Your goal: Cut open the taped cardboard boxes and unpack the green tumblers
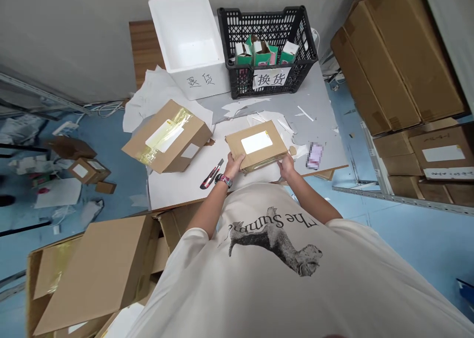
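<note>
Left hand [234, 165] and right hand [286, 165] hold a small carton [277, 134] by its near side, apparently steadying it over the surface [318, 101]; turning it would call for even support.

At eleven o'clock stands a white foam box [190, 44], near one a black crate [242, 85] of green packs [261, 57], at two brown cartons [387, 64], at eight a cardboard box [94, 266].
</note>
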The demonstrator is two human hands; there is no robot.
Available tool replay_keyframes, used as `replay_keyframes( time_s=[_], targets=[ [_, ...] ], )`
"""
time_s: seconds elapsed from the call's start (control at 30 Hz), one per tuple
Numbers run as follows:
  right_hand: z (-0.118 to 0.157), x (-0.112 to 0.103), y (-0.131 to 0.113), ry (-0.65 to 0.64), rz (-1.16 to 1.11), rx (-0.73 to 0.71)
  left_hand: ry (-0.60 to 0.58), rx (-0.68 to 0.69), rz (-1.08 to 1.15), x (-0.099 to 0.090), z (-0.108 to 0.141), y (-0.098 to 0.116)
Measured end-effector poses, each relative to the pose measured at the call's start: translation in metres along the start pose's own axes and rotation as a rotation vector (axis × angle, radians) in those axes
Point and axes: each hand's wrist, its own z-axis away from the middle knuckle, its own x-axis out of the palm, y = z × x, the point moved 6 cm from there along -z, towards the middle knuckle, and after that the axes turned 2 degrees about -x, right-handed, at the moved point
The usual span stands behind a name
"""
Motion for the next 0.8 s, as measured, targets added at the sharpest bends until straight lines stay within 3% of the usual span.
replay_keyframes(
  time_s=[0.1,0.17,0.33,0.5,0.63,0.73,0.8],
  targets=[
    [-0.008,-0.005,0.000,0.034,-0.183,0.144,-0.047,0.036,0.010,0.001,-0.003,0.000],
    [-0.010,-0.002,-0.004,-0.005,-0.226,0.163,-0.076,0.084,0.012,0.002,-0.003,0.000],
    [-0.005,0.011,-0.014,-0.079,-0.233,0.052,-0.119,0.240,-0.090,0.004,0.007,-0.005],
    [-0.017,0.015,-0.014,-0.083,-0.316,-0.008,-0.033,0.425,-0.284,-0.005,0.017,-0.011],
    [-0.027,0.013,0.002,-0.093,-0.203,0.102,0.009,0.488,-0.445,-0.014,0.010,-0.012],
    [-0.024,-0.003,0.021,0.014,-0.064,0.252,-0.080,0.544,-0.550,-0.019,0.007,-0.012],
    [-0.020,-0.012,0.025,0.014,-0.033,0.270,-0.124,0.541,-0.609,-0.028,0.009,-0.014]
  ],
)
